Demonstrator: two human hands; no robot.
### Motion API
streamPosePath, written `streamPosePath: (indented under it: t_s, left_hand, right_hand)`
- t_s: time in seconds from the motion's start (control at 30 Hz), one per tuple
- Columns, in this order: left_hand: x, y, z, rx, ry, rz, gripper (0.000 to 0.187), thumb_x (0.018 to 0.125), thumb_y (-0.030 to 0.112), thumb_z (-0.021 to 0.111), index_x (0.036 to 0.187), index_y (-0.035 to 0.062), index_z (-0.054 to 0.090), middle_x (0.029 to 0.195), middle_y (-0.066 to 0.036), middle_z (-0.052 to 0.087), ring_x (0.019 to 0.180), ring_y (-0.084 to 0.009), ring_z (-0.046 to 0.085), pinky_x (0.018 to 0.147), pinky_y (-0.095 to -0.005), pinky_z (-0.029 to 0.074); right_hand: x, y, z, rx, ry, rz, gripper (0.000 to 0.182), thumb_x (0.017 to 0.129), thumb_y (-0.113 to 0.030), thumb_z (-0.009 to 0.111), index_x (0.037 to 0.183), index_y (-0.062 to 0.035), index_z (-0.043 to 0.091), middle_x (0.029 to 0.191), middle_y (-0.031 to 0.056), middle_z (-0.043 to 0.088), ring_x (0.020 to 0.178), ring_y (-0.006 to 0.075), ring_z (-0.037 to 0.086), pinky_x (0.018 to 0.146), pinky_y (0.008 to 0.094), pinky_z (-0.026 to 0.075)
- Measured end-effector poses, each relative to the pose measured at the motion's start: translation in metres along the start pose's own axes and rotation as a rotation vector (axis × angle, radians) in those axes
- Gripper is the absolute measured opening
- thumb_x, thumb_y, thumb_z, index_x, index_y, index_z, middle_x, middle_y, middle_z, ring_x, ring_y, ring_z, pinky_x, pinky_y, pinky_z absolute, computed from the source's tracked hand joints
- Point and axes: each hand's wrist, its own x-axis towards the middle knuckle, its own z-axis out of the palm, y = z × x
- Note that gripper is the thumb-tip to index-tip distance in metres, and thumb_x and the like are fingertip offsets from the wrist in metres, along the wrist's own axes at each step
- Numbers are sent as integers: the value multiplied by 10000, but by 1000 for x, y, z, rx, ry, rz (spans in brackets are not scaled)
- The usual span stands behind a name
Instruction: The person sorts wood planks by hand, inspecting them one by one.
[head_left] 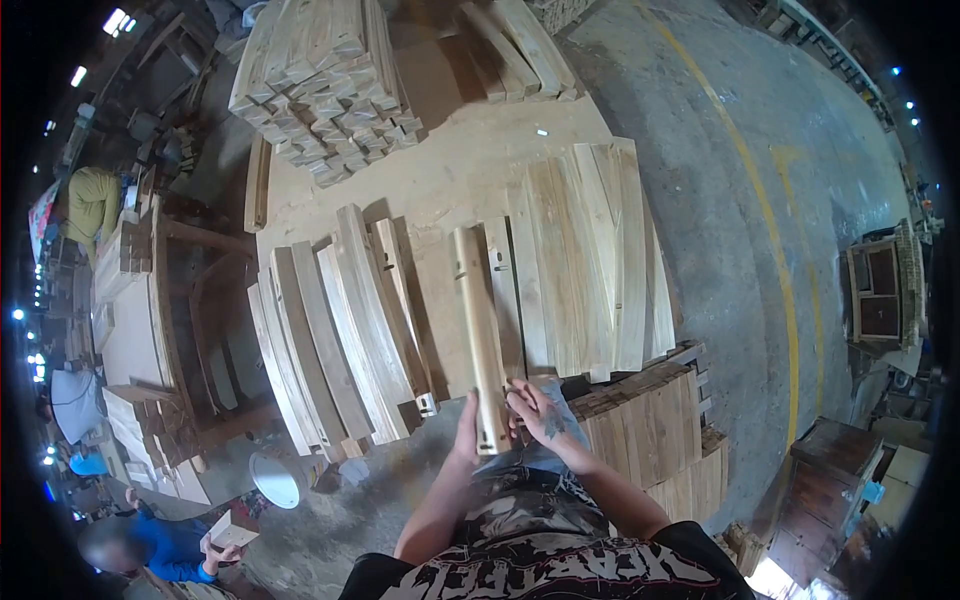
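A long squared wooden post points away from my body, with dark slots near both of its ends. My left hand wraps round its near end from the left side. On the right side, my right hand has its fingers curled against the post's edge, close to the near end. Just beyond the right hand lies a slotted wooden piece on the board-topped table. Left of the held post is another slotted piece.
Long boards lie to the right and more timber to the left. A tall stack of wood stands at the back left. Stacked blocks are near my right side. A person in a blue sleeve holds a wooden piece at lower left.
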Motion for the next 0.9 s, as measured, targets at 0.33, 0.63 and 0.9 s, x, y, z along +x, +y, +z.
streamPosePath:
  t_s: [0.33,0.63,0.9]
  left_hand:
    - [26,-5,-47,495,624,82,616,1015,630,496,907,45,657,775,8,578,726,-115,543,656,-301,429]
    - [24,-19,-72,265,632,180,503,1046,557,502,848,111,626,758,26,573,680,-97,510,662,-299,430]
    - [56,-51,-109,135,377,6,724,1044,668,324,1268,55,636,1120,-89,696,1043,-206,657,941,-391,508]
  right_hand:
    - [-16,49,1,-268,158,30,379,1004,-303,655,1167,39,636,975,140,741,868,188,728,785,295,557]
    - [-4,88,-16,-10,373,270,681,986,-603,570,1370,-43,511,1203,125,669,1119,220,647,905,399,547]
    - [14,114,-14,516,-22,405,804,1007,-695,388,1537,-91,371,1439,157,555,1330,320,544,1103,534,451]
